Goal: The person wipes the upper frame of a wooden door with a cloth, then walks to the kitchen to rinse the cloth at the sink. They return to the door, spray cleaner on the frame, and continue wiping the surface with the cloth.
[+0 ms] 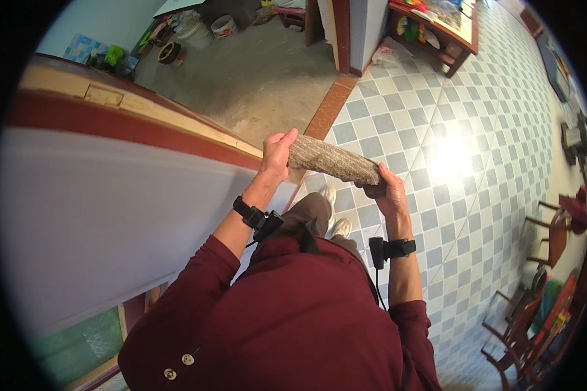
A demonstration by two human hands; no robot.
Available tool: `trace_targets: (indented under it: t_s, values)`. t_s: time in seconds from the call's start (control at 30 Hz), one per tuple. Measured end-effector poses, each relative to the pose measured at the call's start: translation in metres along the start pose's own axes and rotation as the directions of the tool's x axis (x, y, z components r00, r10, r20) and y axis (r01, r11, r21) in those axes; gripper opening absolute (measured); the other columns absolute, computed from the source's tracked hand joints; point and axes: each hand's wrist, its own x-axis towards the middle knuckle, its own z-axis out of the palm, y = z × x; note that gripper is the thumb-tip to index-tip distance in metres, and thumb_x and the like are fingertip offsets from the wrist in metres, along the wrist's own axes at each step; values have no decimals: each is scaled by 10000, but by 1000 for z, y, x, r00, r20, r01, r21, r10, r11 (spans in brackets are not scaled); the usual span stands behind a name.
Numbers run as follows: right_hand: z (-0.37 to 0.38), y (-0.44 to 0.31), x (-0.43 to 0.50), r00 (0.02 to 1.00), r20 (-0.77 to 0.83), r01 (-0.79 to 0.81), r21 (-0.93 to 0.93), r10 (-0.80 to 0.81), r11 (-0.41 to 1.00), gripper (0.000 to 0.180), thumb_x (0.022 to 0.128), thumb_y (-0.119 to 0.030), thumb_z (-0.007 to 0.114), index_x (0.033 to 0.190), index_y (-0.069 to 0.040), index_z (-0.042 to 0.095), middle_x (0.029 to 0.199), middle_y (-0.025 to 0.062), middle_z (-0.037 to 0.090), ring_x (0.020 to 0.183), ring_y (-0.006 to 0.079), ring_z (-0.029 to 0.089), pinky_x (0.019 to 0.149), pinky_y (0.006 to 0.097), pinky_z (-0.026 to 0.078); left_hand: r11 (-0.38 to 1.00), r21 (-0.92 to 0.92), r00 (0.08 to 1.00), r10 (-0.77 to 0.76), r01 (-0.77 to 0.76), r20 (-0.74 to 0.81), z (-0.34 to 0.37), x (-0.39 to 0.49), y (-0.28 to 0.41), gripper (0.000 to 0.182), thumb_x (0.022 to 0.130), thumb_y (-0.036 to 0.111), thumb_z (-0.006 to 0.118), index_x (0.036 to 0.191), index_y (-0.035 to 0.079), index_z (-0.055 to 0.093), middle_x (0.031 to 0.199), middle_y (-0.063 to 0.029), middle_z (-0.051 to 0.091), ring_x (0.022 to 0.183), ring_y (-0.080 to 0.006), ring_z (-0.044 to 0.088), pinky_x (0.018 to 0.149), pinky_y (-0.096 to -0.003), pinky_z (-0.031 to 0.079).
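Note:
A long, brown-grey fabric piece [333, 159] with a fuzzy, striped texture stretches between my two hands in front of my body. It looks like a rolled or folded cloth; the picture does not settle which. My left hand [277, 152] grips its left end, thumb on top. Around the right end, my right hand [392, 188] is closed, with its thumb along the edge. A darker lump [374, 189] shows under the fabric by the right fingers. The piece tilts down to the right and is held above the floor.
A door frame [142, 117] and white wall [117, 210] stand close on my left. Ahead, a reddish threshold [330, 105] divides a concrete floor [254, 73] from checkered tiles [435, 210]. Buckets [223, 27] lie beyond, a wooden table [452, 46] ahead right, wooden chairs [557, 239] at right.

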Motion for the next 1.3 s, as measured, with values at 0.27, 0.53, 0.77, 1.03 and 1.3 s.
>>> trace_targets:
  t_s: [0.27, 0.53, 0.77, 1.03, 1.3]
  values:
    - [-3, -106, 182, 998, -53, 27, 55, -24, 998, 421, 932, -288, 609, 1102, 96, 598, 935, 151, 670, 759, 237, 636, 664, 328, 497, 998, 63, 1000, -15, 16, -17, 60, 196, 16, 195, 903, 221, 669, 827, 51, 612, 775, -7, 620, 651, -86, 560, 582, -243, 444]
    - [75, -223, 358, 985, 165, -70, 108, 52, 992, 471, 960, -346, 546, 1225, 43, 558, 1134, 154, 644, 987, 262, 617, 832, 365, 483, 995, 78, 989, -48, 60, -138, 77, 326, 103, 203, 872, 269, 701, 786, 115, 601, 686, 41, 567, 562, -59, 507, 464, -218, 386]
    - [225, -229, 528, 813, 473, -448, 134, 340, 884, 363, 949, -286, 562, 1190, -16, 585, 1131, 123, 641, 1045, 274, 609, 934, 425, 484, 909, -262, 899, -383, 325, -213, 43, 432, 143, 434, 904, 399, 659, 1201, 142, 475, 1041, -74, 549, 853, -271, 615, 700, -460, 576]
    - [397, -182, 612, 468, 500, -641, -375, 729, 669, 267, 908, -190, 641, 1071, 22, 642, 1039, 123, 676, 946, 244, 652, 889, 381, 517, 558, -826, 985, -91, -73, -148, -13, 503, 181, 380, 986, 315, 475, 1246, 48, 553, 1173, -147, 636, 1047, -287, 630, 947, -458, 511]
    - [488, -113, 787, 658, 253, -486, -578, 710, 656, 187, 872, -143, 686, 983, 7, 664, 951, 96, 679, 866, 212, 645, 773, 367, 523, 553, -821, 859, -343, -143, -381, -156, 597, 242, 405, 1019, 310, 429, 1209, -19, 570, 1226, -171, 624, 1124, -305, 601, 1006, -474, 463]
